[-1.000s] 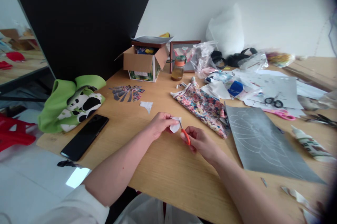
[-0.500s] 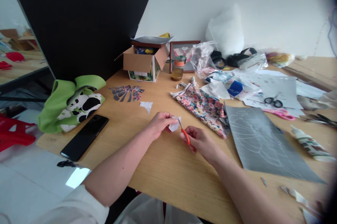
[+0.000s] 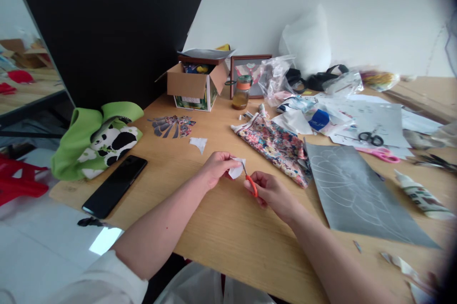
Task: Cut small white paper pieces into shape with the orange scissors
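Between the thumb and fingers of my left hand point(image 3: 216, 169) is a small white piece point(image 3: 236, 169), paper or backed fabric; I cannot tell which. My right hand point(image 3: 267, 189) is closed around the orange handles of small scissors point(image 3: 252, 186), whose blades meet the right edge of the piece. Both hands are above the wooden table point(image 3: 214, 237). Beyond my left hand lies a white offcut point(image 3: 198, 144), with a fan of cut patterned pieces point(image 3: 173, 126) farther off. A folded floral cloth point(image 3: 276, 149) lies just past my right hand.
A grey sheet with white line drawing point(image 3: 360, 194) and a glue bottle point(image 3: 421, 194) lie to the right, near black-handled scissors point(image 3: 371, 138). At left are a phone point(image 3: 114, 186) and a green panda bag point(image 3: 103, 139). An open carton point(image 3: 193, 85) and a jar point(image 3: 241, 94) stand behind.
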`<action>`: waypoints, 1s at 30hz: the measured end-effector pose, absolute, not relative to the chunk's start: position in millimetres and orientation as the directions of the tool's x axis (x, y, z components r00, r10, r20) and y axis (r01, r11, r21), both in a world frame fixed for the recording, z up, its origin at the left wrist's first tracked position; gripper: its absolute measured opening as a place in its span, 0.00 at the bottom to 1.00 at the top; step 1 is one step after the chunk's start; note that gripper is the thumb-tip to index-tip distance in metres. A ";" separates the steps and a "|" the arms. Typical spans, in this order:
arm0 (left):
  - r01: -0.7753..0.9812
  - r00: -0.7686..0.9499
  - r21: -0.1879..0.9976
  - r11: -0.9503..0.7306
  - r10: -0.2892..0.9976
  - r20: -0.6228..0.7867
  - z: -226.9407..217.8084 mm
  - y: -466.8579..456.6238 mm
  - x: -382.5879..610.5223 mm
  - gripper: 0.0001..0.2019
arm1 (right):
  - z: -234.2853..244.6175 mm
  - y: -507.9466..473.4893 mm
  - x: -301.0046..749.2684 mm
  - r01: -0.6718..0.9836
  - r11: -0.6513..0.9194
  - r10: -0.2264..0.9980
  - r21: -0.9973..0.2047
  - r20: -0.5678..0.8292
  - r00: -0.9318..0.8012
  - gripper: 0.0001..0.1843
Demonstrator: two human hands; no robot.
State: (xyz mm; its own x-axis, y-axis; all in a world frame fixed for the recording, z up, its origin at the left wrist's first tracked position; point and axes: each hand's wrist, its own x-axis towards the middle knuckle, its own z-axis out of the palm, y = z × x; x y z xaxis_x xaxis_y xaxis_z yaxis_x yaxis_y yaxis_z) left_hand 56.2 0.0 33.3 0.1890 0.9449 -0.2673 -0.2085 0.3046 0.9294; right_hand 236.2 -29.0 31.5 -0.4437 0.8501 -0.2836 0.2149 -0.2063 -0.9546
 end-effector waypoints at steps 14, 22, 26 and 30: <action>-0.193 0.210 0.918 0.346 0.929 -0.306 36.4 -2.7 57.8 0.07 | 37.0 -30.6 235.0 0.191 -0.236 0.831 -0.953 -0.300 -0.469 0.26; -0.190 0.219 0.923 0.336 0.931 -0.293 35.4 -2.7 57.7 0.08 | 36.9 -31.2 234.8 0.179 -0.225 0.836 -0.958 -0.284 -0.470 0.27; -0.187 0.215 0.923 0.337 0.931 -0.296 35.5 -2.6 57.7 0.08 | 35.1 -30.4 235.3 0.188 -0.212 0.837 -0.959 -0.278 -0.471 0.26; -0.186 0.223 0.923 0.337 0.929 -0.294 34.8 -2.2 57.3 0.09 | 35.0 -30.4 235.4 0.201 -0.210 0.840 -0.957 -0.282 -0.463 0.26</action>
